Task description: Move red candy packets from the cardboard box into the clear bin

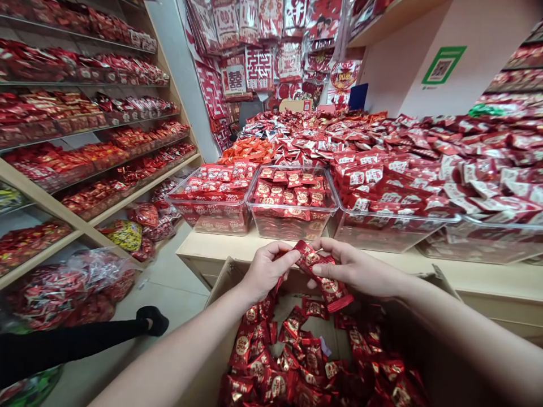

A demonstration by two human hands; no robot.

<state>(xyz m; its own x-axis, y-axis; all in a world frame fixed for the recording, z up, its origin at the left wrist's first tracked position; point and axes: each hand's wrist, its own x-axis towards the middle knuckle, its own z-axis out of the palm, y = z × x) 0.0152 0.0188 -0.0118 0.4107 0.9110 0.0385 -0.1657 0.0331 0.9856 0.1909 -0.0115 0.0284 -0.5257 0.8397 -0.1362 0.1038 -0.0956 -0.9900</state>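
My left hand [271, 265] pinches a red-wrapped candy [309, 255] between thumb and fingers. Beside it, my right hand [345, 264] is closed on another red-wrapped candy [333, 287], which hangs down at a slant; the two packets touch or overlap. Both hands are above an open cardboard box [229, 282] with many loose red candies [278, 387] in it. Just beyond my hands stands a clear plastic bin [292, 217] with similar candies in rows. Part of what lies under my left fingers is hidden.
More clear bins, at left [220, 220] and right [377, 229], line the wooden counter [199, 249]. Candies are heaped behind them. Candy-filled shelves [97, 135] rise at left, bagged candies [72, 288] beneath. A person's leg [85, 339] extends in from the left. A green-framed code sign [443, 66] hangs at right.
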